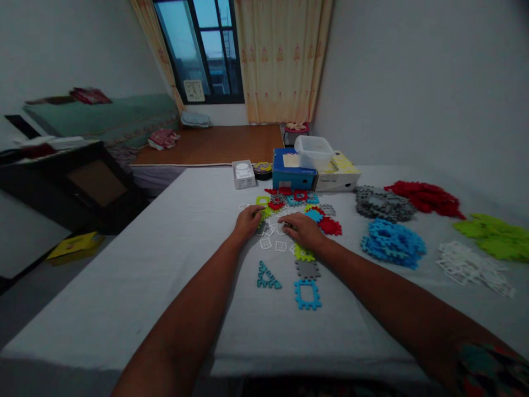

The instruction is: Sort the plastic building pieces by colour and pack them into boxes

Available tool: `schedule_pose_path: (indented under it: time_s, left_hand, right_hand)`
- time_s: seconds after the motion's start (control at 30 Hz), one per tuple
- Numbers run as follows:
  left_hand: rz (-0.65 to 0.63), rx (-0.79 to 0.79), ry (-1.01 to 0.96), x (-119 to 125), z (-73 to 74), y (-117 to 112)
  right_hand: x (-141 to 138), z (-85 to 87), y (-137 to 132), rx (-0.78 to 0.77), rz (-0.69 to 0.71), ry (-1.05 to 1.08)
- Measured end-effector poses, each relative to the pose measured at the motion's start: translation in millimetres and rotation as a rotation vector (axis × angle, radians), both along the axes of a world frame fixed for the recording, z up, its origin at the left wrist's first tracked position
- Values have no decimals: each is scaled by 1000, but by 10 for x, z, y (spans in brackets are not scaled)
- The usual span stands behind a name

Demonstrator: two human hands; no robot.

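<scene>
At the left edge of a cluster of toothed plastic building tiles is my left hand, its fingers closed at a lime green tile. My right hand hovers over the cluster with bent fingers somewhat apart and nothing visible in them. White grid pieces lie scattered between and below the hands. Red tiles sit right of my right hand. Below its wrist run a green tile, a grey tile and a blue square frame. A teal triangular piece lies apart on the left.
Sorted piles stand at right: grey, red, blue, lime green and white pieces. Behind the cluster are a blue box, a yellow-white box, a clear tub and a small white box.
</scene>
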State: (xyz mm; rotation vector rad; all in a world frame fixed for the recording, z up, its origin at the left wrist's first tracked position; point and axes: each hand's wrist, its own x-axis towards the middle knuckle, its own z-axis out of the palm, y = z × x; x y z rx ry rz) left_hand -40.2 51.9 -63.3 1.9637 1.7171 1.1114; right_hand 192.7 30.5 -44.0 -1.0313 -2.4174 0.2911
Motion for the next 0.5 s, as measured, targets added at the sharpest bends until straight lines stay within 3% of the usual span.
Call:
schedule_pose_path:
  time_s: [0.17, 0.3, 0.4, 0.5]
  left_hand:
    - [-12, 2, 23, -24, 14, 12]
    - [-7, -11, 30, -34, 53, 6]
    - [7, -25, 52, -32, 94, -3]
    - [15, -40, 94, -25, 128, -2]
  right_hand:
    - [-44, 276, -149, 36, 59, -53]
    - [232, 603, -314, 56, -59, -72]
    - [872, 770, -430, 121, -188, 21]
    - [1839, 747, -562, 186, -490, 272]
